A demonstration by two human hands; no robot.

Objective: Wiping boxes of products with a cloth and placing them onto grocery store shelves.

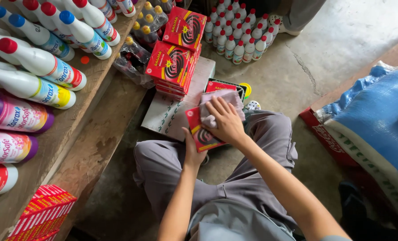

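1. A worn concrete floor (328, 49) carries the stock, with a wooden shelf (80, 134) along the left; the person squats between them.
2. Nearest, the left hand (192, 151) props the red flat box (202, 134) from beneath, over the knees; how its fingers close is hidden.
3. The right hand (225, 120) lies flat on the box, fingers loosely bent over a pale cloth (219, 105), pressing it down.
4. Just beyond, a stack of red boxes (174, 62) sits on a cardboard carton (172, 111).
5. Farther off stand small white bottles (239, 33).
6. Risk, as I judge it: hard pressing could tip the lightly propped box off the left hand.
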